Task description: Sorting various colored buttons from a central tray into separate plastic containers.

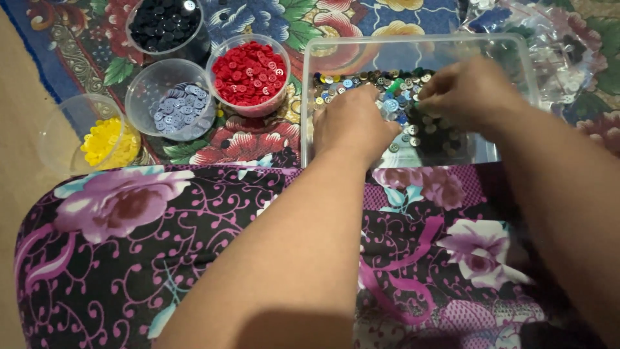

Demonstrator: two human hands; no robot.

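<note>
Both hands, left (352, 126) and right (468, 94), rest curled, grip unclear, on mixed-colour buttons (394, 87) in a clear tub (310, 97).

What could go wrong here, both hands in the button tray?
1. Both hands, left hand and right hand, cover the mixed buttons in the tray, so colours may be misjudged.
2. The open red bowl and grey-blue bowl touch; a dropped button could land in the wrong one.
3. The yellow bowl looks tilted and might spill.
</note>
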